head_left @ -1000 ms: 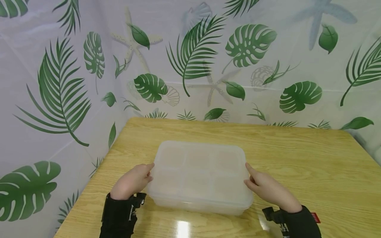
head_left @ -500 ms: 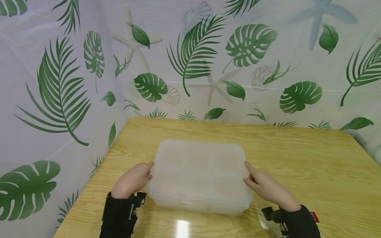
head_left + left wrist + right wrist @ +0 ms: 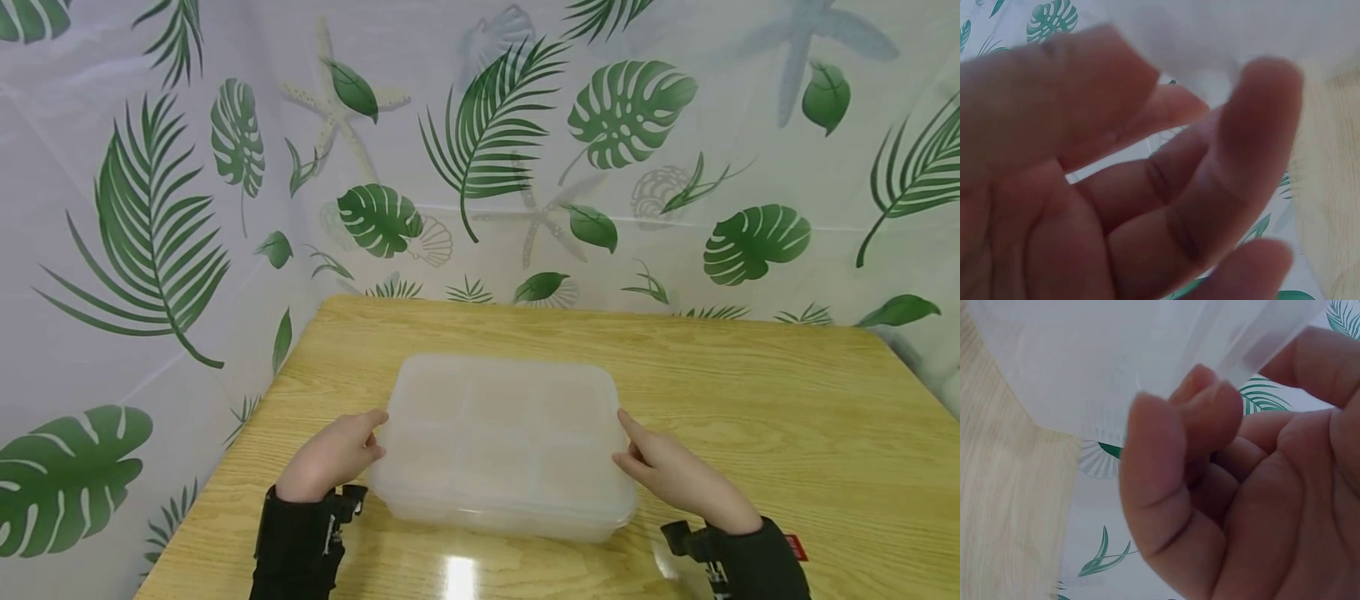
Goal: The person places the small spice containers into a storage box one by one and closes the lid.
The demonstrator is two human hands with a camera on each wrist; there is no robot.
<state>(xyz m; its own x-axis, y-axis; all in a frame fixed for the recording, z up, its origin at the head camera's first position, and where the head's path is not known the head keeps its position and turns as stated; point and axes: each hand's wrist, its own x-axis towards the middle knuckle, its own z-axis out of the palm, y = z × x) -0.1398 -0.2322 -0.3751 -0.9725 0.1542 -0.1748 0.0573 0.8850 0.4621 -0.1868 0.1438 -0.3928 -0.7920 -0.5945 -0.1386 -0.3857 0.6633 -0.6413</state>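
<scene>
A translucent white plastic storage container [image 3: 504, 442] with a lid sits on the wooden table [image 3: 750, 392]. Several square sections show faintly through its lid. At its left side my left hand [image 3: 333, 454] holds the edge, with thumb and curled fingers against the plastic. My right hand [image 3: 671, 467] grips the opposite side in the same manner. Up close in the left wrist view, the fingers [image 3: 1260, 119] bend toward the blurred container wall [image 3: 1197, 37]. Over in the right wrist view, fingertips [image 3: 1157, 431] meet the container's side [image 3: 1085, 362], while the thumb lies by the rim.
A white cloth [image 3: 675, 125] printed with green leaves, shells and starfish hangs behind the table and along its left side. Light reflects off the tabletop in front of the container. A small red tag [image 3: 796, 547] shows beside the right sleeve.
</scene>
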